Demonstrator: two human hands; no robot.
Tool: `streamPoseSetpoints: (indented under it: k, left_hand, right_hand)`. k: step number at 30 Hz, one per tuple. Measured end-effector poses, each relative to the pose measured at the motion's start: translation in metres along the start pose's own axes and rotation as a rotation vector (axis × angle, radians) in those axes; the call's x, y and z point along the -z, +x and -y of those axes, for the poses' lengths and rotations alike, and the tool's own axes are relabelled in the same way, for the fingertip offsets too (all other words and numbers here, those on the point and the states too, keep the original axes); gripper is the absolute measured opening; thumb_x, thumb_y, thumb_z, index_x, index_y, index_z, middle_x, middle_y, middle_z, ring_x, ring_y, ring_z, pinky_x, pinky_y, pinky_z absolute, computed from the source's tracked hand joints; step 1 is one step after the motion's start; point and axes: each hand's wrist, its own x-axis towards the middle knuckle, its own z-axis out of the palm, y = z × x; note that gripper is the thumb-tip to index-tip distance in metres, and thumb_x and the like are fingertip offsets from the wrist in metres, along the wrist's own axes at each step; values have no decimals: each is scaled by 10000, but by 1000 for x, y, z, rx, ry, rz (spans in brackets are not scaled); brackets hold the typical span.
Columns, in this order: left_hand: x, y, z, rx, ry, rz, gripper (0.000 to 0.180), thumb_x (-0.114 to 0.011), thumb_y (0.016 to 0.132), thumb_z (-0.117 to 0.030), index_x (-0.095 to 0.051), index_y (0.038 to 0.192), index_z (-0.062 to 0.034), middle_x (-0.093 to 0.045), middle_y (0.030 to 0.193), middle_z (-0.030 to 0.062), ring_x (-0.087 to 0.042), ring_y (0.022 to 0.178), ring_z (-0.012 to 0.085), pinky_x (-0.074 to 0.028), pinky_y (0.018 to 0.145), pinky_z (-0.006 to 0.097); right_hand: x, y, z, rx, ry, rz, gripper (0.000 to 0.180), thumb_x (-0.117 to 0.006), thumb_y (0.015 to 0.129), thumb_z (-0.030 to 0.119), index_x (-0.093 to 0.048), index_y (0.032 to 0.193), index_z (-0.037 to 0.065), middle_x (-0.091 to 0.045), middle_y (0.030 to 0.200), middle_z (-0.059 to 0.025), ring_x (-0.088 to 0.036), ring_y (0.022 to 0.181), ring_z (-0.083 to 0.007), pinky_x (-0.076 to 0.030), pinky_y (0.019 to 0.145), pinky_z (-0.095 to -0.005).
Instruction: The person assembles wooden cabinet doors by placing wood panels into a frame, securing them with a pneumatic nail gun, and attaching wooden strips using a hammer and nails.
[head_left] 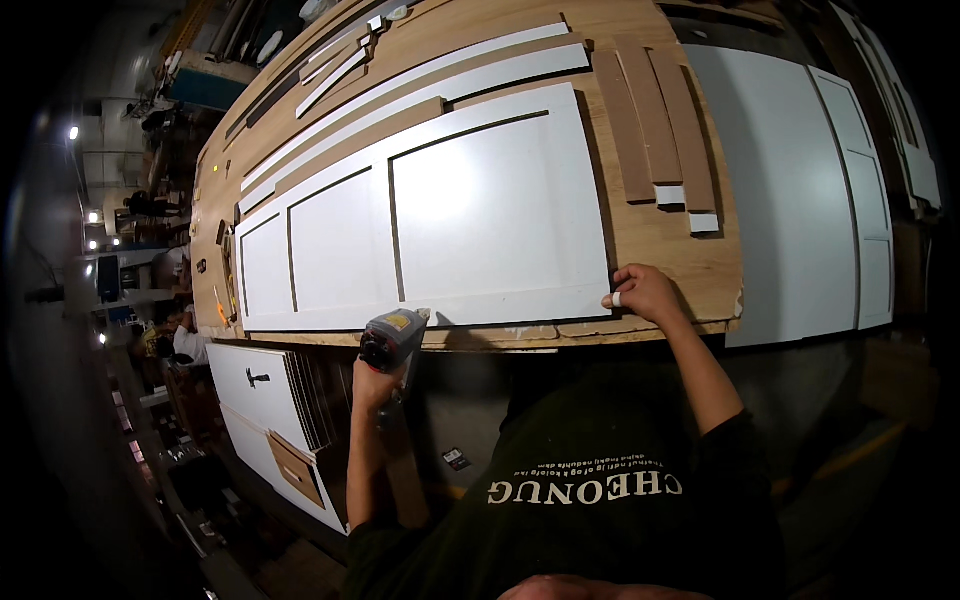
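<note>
Head view, the only one. Left hand (375, 385) closed round the handle of a grey power tool (397, 333), body raised at the near edge of a large white panel (445, 215). Tool's nose points to the right, over the panel's near border; cannot tell whether it touches.

Right hand (648, 292) at the panel's near right corner, fingers bent, thumb at the edge. White wrap (617, 299) round one digit. Whether the hand grips the corner or merely rests against it: cannot tell.

Panel lies flat on a wood-toned counter (720, 270), along its near edge. Three framed sections, dark lines along their far and left sides; bright glare on the rightmost.

Beyond the panel, long white strips (520, 67) lie roughly parallel to its far edge, brown ones among them. To its right, brown strips (637, 130) side by side, pointing away from the person, some near ends white.

Right of the counter, a broad white board (780, 200). Below the counter's left part, a stack of white panels (240, 390), a black hammer-shaped object (258, 378) on the top one, a brown piece (295, 468) nearer the person.
</note>
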Motion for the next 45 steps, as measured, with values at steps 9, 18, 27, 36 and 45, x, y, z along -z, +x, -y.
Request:
streamPoseSetpoints:
  k: [9,18,27,36,45]
  left_hand:
    - [-5,19,-17,-3,47,126,269,-686,684,-112,-646,918,16,-633,678,59,-612,555,138,-494,521,299]
    - [-4,20,-30,-32,99,154,125,-658,739,-84,-618,833,-12,-575,627,23,-567,529,111,-464,483,278]
    - [-8,17,-18,-112,147,119,195,-673,739,-88,-619,901,6,-607,694,40,-591,558,113,-488,505,285]
    - [-48,-113,50,-189,-63,-150,301,-765,632,-147,-639,865,-4,-661,774,92,-624,703,163,-504,668,321]
    - [-38,-147,129,-5,-331,-81,309,-718,666,-128,-658,953,-28,-682,824,163,-681,780,288,-509,694,348]
  right_hand:
    - [-1,1,-3,10,61,0,496,-858,586,219,-653,999,35,-697,812,-66,-651,735,-149,-504,652,-283]
    - [-1,3,-6,5,27,-7,497,-863,583,237,-659,991,40,-696,824,-69,-654,756,-154,-508,670,-280]
    - [-1,6,-7,3,34,7,504,-867,577,232,-655,989,36,-682,818,-69,-642,743,-152,-506,662,-281]
    - [-45,-24,19,439,-218,-383,349,-796,676,202,-606,937,69,-527,693,-28,-526,630,-170,-465,597,-318]
    - [-230,5,125,956,-838,-145,594,-790,606,252,-558,1132,101,-538,1058,-118,-526,996,-307,-472,810,-402]
